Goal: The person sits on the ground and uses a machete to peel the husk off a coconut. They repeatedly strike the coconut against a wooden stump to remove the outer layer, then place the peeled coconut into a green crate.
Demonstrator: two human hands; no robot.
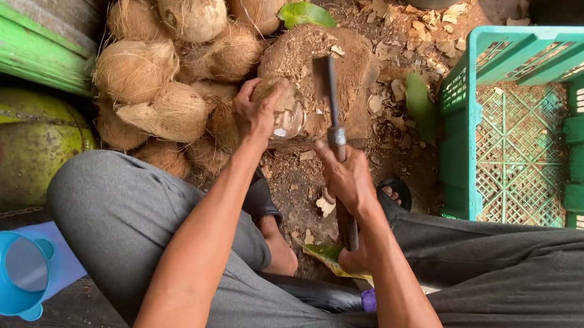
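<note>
Coconut (pixel 281 110): gripped by left hand (pixel 257 110) on stump (pixel 316 72).
Cleaver (pixel 331 103): clenched in right hand (pixel 345 177); keep fingers clear of blade.

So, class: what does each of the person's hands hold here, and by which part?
The left hand grips a husked coconut from its top on the chopping block. The right hand holds a cleaver by its handle.

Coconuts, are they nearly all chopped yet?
Not nearly. The left hand steadies one coconut on a wooden block, husk partly cut away, while the right hand grips a cleaver. Husk chips litter the ground. A pile of husked coconuts waits, and the green crate looks empty.
</note>
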